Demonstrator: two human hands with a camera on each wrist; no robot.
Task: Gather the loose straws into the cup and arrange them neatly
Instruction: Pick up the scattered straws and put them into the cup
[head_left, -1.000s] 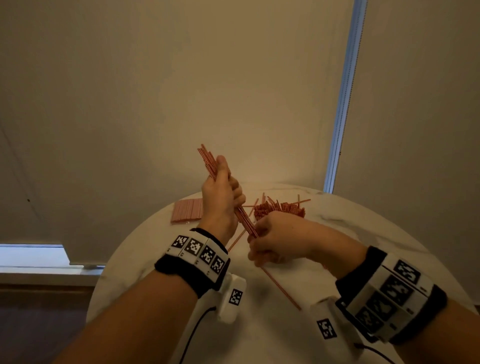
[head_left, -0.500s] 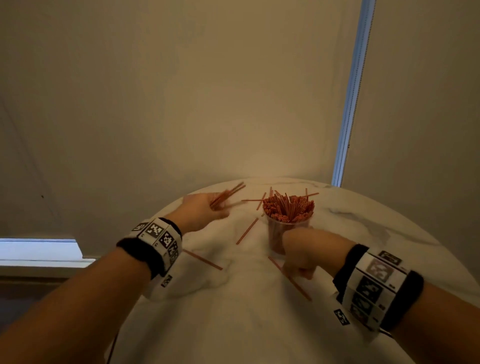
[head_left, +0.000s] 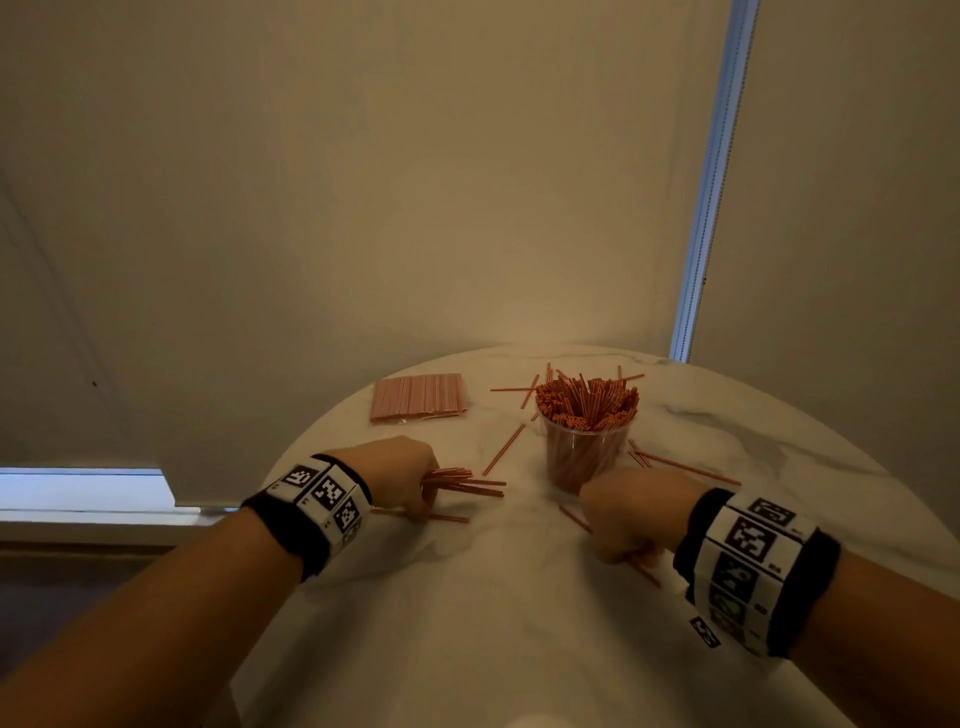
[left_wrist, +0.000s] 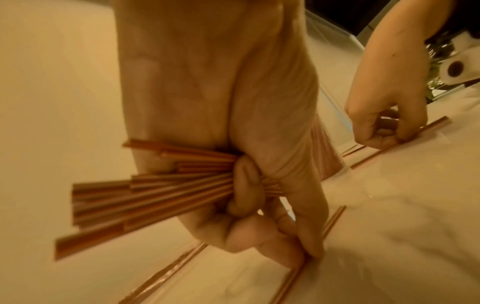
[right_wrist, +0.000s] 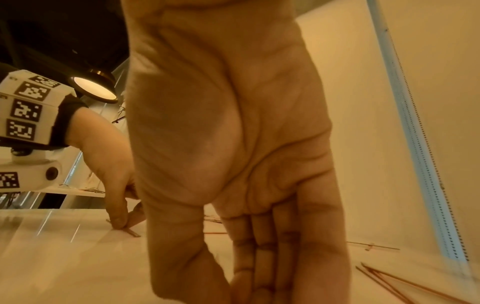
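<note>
- Left hand grips a fanned bundle of straws, ends pointing toward 9 o'clock.
- Right hand, at 2 o'clock, pinches a single straw on the tabletop.

orange-red straws in clear cup, white grey-veined marble table, pale pink striped straw packet, black-and-white checker-tag wristbands

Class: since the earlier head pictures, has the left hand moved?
Yes. The left hand, earlier raised beside the cup, is now low on the table, left of it.
</note>
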